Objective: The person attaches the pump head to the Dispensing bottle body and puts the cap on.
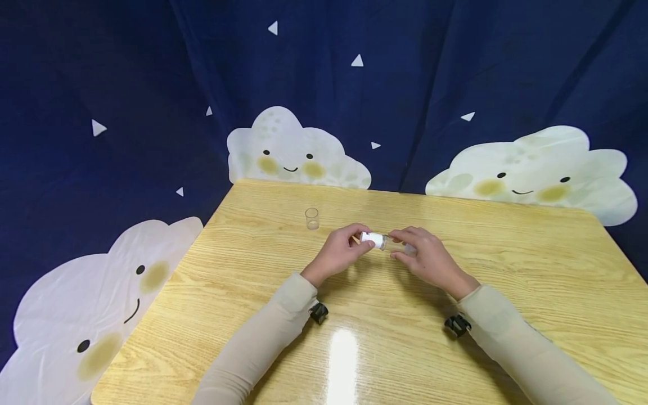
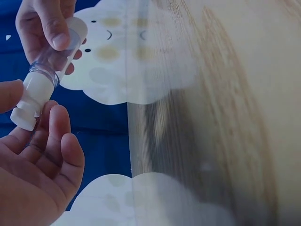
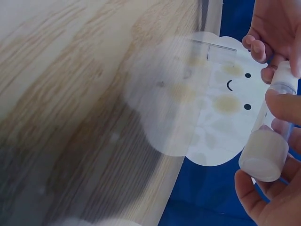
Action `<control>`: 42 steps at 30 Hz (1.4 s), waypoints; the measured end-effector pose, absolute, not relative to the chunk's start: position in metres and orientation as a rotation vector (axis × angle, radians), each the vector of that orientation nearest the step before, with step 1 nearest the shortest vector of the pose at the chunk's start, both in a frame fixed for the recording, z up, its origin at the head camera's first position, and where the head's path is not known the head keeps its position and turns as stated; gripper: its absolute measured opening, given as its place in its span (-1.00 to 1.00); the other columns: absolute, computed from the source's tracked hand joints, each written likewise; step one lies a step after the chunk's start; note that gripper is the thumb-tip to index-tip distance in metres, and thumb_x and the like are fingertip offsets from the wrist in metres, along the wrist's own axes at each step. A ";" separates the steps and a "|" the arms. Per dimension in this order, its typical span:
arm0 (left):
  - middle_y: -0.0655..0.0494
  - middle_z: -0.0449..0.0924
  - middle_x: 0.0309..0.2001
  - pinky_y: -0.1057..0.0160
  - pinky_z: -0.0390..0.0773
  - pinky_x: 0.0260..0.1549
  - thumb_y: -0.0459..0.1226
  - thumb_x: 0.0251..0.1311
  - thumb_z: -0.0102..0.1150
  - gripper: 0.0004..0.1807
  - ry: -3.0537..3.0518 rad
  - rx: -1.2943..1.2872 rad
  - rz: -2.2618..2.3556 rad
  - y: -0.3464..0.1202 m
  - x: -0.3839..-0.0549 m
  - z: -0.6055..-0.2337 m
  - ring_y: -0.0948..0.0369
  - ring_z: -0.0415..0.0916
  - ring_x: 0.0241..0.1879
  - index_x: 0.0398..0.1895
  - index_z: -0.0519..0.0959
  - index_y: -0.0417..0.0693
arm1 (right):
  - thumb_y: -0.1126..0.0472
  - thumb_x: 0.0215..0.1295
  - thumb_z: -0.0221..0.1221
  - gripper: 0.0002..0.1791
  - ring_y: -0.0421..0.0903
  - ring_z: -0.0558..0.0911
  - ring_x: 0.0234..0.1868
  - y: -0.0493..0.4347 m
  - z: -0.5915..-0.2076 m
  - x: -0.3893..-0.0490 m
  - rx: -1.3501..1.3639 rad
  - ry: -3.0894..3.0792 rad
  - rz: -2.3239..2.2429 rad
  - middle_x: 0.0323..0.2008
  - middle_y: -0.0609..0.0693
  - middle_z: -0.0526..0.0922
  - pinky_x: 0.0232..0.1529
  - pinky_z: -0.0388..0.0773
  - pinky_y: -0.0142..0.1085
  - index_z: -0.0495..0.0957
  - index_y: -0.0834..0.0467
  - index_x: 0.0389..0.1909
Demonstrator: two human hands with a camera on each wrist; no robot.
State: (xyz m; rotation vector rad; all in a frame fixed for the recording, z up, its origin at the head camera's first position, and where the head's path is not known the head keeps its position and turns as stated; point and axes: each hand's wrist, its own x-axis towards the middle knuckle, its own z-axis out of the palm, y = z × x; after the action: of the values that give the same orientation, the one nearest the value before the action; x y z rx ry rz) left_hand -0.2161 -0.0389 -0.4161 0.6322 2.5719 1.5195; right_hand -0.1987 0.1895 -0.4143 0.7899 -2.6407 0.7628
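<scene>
Clear plastic bottle [image 1: 390, 243], white cap [image 1: 372, 239], between both hands' fingers [image 1: 401, 234].

- I see a light wooden table [image 1: 506, 270] with pale grain, its near edge glossy with a bright glare streak
- One small clear cup [image 1: 312, 219] stands upright on it, toward the far left side
- I can't tell whether the person's forearms actually rest on the tabletop
</scene>
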 end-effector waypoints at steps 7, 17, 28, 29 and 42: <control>-0.01 0.60 -0.04 0.42 0.39 -0.57 -0.27 0.33 0.21 -0.64 2.538 0.706 1.538 -0.039 -0.215 -0.416 0.30 0.38 -0.53 0.18 0.53 -0.03 | 0.24 0.17 0.40 -0.57 0.01 0.66 -0.17 0.190 -0.415 -0.198 0.776 -2.656 0.760 -0.15 0.10 0.73 -0.18 0.61 -0.07 0.63 0.19 0.08; 0.01 0.51 0.17 0.35 0.49 -0.48 -0.07 0.32 0.21 -0.42 2.501 0.612 1.496 -0.039 -0.215 -0.416 0.27 0.47 -0.40 0.36 0.37 0.00 | 0.24 0.16 0.40 -0.56 -0.01 0.65 -0.17 0.191 -0.416 -0.198 0.779 -2.646 0.761 -0.17 0.07 0.73 -0.17 0.61 -0.08 0.63 0.18 0.09; -0.02 0.73 -0.20 0.28 0.49 -0.36 0.21 0.42 -0.09 -0.50 2.523 0.438 1.529 -0.038 -0.218 -0.413 -0.02 0.60 -0.25 -0.20 0.65 0.04 | 0.24 0.17 0.40 -0.56 0.01 0.66 -0.14 0.190 -0.415 -0.196 0.793 -2.648 0.764 -0.14 0.10 0.73 -0.16 0.62 -0.06 0.63 0.21 0.09; -0.01 0.74 -0.21 0.30 0.51 -0.36 0.17 0.41 -0.04 -0.53 2.511 0.431 1.540 -0.037 -0.218 -0.413 -0.04 0.62 -0.23 -0.19 0.66 0.02 | 0.24 0.17 0.40 -0.56 0.01 0.66 -0.14 0.189 -0.415 -0.196 0.794 -2.652 0.765 -0.14 0.10 0.73 -0.15 0.62 -0.06 0.63 0.21 0.09; -0.08 0.77 -0.26 0.37 0.51 -0.41 -0.02 0.38 0.12 -0.68 2.455 0.415 1.587 -0.035 -0.215 -0.411 -0.15 0.67 -0.18 -0.18 0.68 -0.06 | 0.21 0.19 0.38 -0.56 0.03 0.66 -0.08 0.188 -0.415 -0.194 0.792 -2.687 0.740 -0.10 0.09 0.72 -0.09 0.63 -0.03 0.62 0.16 0.11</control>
State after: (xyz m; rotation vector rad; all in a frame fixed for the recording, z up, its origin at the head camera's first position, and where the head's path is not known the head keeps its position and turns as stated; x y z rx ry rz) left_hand -0.2155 -0.0351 -0.4106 0.4148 2.4550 1.5871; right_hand -0.1936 0.1883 -0.4147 0.7916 -2.6867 0.7400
